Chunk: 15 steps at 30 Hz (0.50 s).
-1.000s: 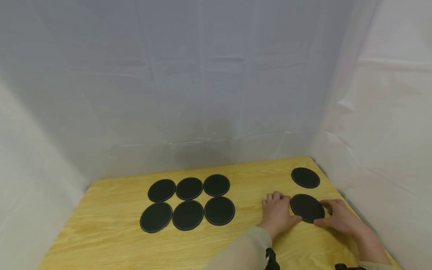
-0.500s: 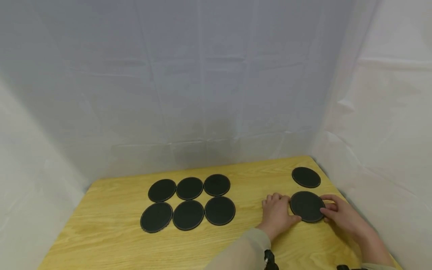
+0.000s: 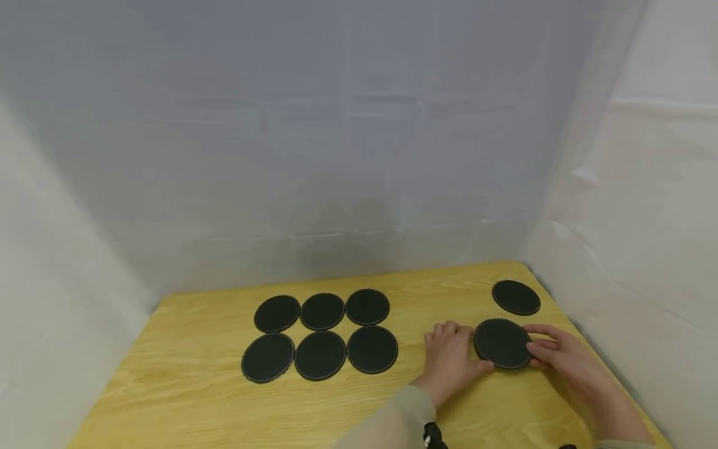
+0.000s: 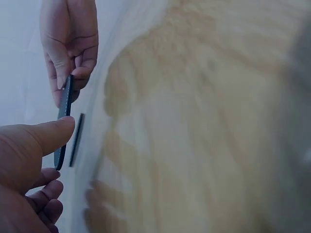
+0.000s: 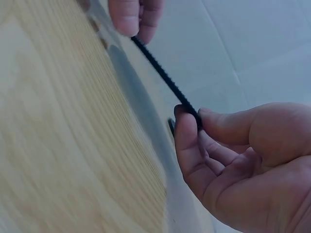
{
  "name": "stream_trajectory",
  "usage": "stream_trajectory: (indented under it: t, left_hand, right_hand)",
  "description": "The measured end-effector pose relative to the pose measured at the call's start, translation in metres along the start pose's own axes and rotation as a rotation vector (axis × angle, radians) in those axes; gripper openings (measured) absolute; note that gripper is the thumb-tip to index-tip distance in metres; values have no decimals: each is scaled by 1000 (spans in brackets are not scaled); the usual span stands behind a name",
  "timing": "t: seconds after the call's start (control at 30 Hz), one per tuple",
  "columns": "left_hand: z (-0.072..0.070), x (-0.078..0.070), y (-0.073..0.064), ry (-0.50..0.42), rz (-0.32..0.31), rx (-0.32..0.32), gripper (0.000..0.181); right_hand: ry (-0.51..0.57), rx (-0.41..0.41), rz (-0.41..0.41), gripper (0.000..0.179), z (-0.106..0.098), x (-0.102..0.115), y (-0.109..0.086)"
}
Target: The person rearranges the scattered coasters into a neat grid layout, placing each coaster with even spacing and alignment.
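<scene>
A round black coaster (image 3: 502, 343) with light stitching near its edge is held between both hands, raised off the table. The left hand (image 3: 450, 360) pinches its left edge, thumb on the top face and fingers beneath, as the left wrist view shows. On the opposite edge the right hand (image 3: 570, 360) pinches it between thumb and fingers. The right wrist view catches the coaster (image 5: 165, 77) nearly edge-on. Another black coaster (image 3: 516, 297) lies flat on the table just behind the held one.
Left of the hands, several matching coasters lie in two rows, among them a front one (image 3: 373, 349) and a back one (image 3: 367, 307). The wooden table (image 3: 185, 386) meets white sheeting (image 3: 359, 156) at the back, with more along both sides.
The right thumb has shifted from the coaster's front edge onto its right edge. The coaster has come up off the table and moved slightly left with both hands; the head view has shifted a little.
</scene>
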<state>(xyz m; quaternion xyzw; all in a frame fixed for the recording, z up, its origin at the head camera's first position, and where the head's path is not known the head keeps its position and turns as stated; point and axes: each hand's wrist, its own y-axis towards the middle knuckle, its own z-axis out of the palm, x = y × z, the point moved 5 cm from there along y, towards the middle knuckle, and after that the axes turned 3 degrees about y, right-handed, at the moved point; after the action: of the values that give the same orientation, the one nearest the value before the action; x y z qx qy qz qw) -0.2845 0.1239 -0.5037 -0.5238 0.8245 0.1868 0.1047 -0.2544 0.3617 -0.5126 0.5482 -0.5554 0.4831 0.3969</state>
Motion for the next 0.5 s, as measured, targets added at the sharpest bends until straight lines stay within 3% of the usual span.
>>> stream_trajectory:
  t: [0.5]
  left_hand:
    - [-36,57,-31,-39,-27,-56,66]
  right_hand:
    - [62,159,4,58,64,26,23]
